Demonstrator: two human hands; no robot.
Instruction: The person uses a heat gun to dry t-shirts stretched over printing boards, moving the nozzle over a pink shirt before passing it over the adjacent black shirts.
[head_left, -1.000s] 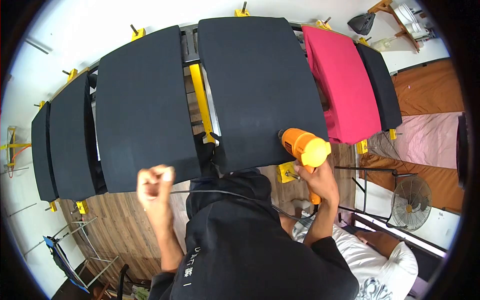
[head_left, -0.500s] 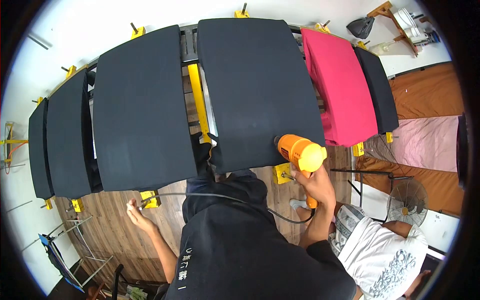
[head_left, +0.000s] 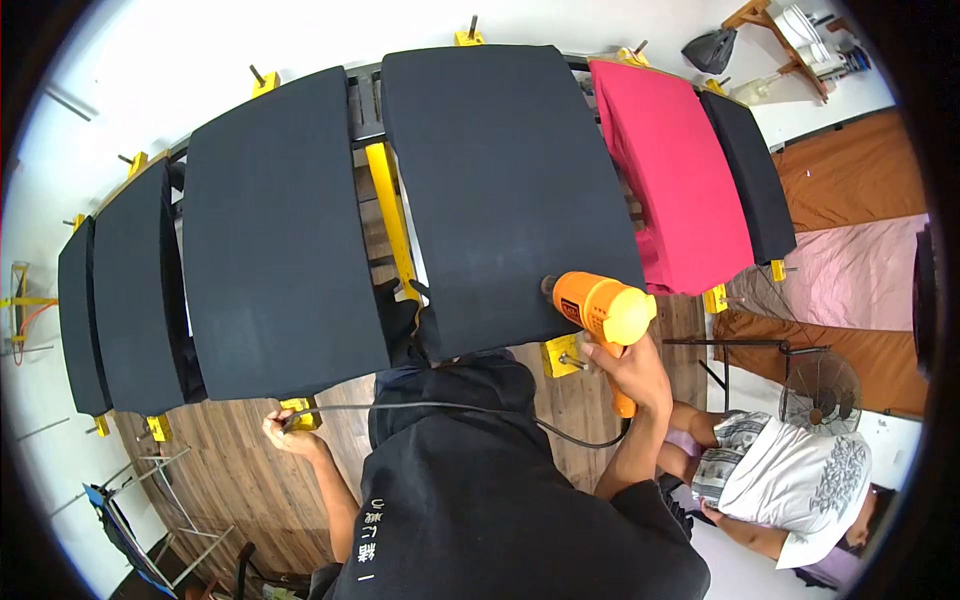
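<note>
My right hand [head_left: 640, 375] is closed around the handle of an orange heat gun [head_left: 605, 305]. Its metal nozzle points left, over the lower right part of a black fabric-covered panel [head_left: 500, 190]. A dark power cord [head_left: 450, 405] runs from the handle across the front of my body to my left hand [head_left: 292, 435]. The fingers of that hand are curled around the cord, beside a yellow clamp block [head_left: 301, 413]. Another yellow block [head_left: 562, 356] sits just below the heat gun.
More black panels, including a wide one [head_left: 275, 240], and a pink one [head_left: 675, 180] lie along the frame. A yellow bar [head_left: 395, 215] shows in a gap. At right are a person in a white shirt [head_left: 790, 480] and a fan [head_left: 820, 392]. A metal stand [head_left: 165, 490] is lower left.
My left fingers have curled in on the cord, and that hand has shifted slightly right. The heat gun stays almost in place. The person at right has moved a little right and down.
</note>
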